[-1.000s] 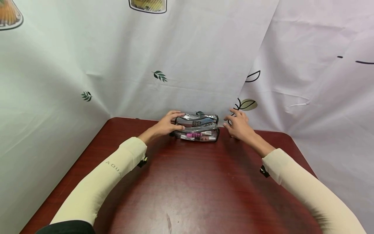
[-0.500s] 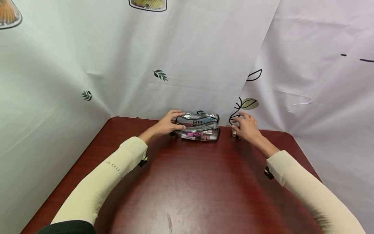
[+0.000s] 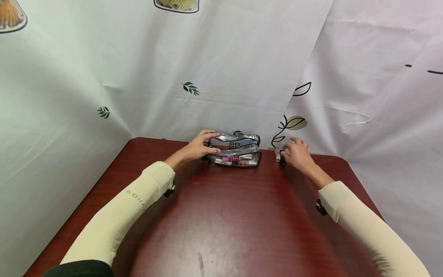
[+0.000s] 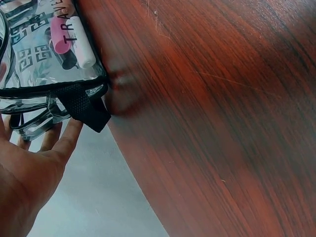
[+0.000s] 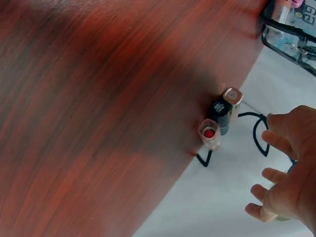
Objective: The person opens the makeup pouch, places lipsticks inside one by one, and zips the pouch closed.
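Observation:
A clear toiletry bag with black trim [image 3: 232, 154] stands at the table's far edge. At its left end my left hand [image 3: 194, 149] grips it, thumb in front and fingers behind. Through its plastic show a pink tube [image 4: 60, 37] and a white tube [image 4: 83, 44] in the left wrist view. To the right of the bag, my right hand [image 3: 298, 154] hovers by several small cosmetics, its fingers loosely bent and apart from them. These are a gold-rimmed tube [image 5: 233, 96], a black-capped tube [image 5: 220, 112] and a clear pinkish one with red inside [image 5: 209, 134].
The dark red wood-grain table [image 3: 221, 215] ends just behind the bag and tubes. White patterned cloth [image 3: 235, 77] hangs behind it and along both sides. A black fabric tab [image 4: 83, 106] sticks out from the bag's end.
My right hand has moved right, away from the bag and over to the small tubes, which have come into sight. The left hand keeps its grip on the bag.

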Action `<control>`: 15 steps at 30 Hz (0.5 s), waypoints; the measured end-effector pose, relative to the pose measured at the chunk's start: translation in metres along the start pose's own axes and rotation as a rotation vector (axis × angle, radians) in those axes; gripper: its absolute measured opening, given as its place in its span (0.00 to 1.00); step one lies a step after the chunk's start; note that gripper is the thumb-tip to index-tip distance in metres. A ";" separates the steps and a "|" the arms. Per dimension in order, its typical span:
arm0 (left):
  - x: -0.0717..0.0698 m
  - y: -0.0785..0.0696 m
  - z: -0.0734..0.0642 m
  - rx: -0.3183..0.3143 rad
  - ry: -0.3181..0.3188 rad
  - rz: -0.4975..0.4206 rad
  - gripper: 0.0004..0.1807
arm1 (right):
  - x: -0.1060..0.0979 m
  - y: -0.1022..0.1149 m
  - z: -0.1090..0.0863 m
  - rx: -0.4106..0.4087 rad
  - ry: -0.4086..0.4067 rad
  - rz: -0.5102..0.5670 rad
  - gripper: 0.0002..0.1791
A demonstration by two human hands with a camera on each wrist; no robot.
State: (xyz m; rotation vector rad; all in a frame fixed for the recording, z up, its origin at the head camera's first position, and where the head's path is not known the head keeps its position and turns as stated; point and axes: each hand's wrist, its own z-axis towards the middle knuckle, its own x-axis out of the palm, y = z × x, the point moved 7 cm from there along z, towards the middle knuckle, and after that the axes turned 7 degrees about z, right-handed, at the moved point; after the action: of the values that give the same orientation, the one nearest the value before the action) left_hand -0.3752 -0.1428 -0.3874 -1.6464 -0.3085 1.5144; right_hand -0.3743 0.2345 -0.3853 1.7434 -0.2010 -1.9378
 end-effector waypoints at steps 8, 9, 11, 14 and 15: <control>0.001 0.000 0.000 -0.009 0.001 0.003 0.43 | 0.001 -0.013 -0.002 0.039 0.010 -0.024 0.20; 0.001 0.000 0.000 -0.010 0.001 0.004 0.44 | 0.000 -0.014 -0.003 0.041 0.008 -0.027 0.21; 0.001 0.000 0.000 -0.011 0.003 0.010 0.44 | 0.001 -0.016 -0.004 0.045 0.010 -0.029 0.21; 0.001 0.000 0.000 -0.012 0.003 0.016 0.44 | 0.003 -0.019 -0.006 0.053 0.010 -0.026 0.20; 0.001 0.000 0.000 -0.012 0.003 0.016 0.44 | 0.003 -0.020 -0.006 0.055 0.012 -0.028 0.20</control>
State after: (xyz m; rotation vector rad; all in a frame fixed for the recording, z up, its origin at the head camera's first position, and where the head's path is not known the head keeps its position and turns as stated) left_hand -0.3749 -0.1429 -0.3881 -1.6646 -0.3038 1.5245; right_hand -0.3741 0.2511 -0.3976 1.8018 -0.2284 -1.9584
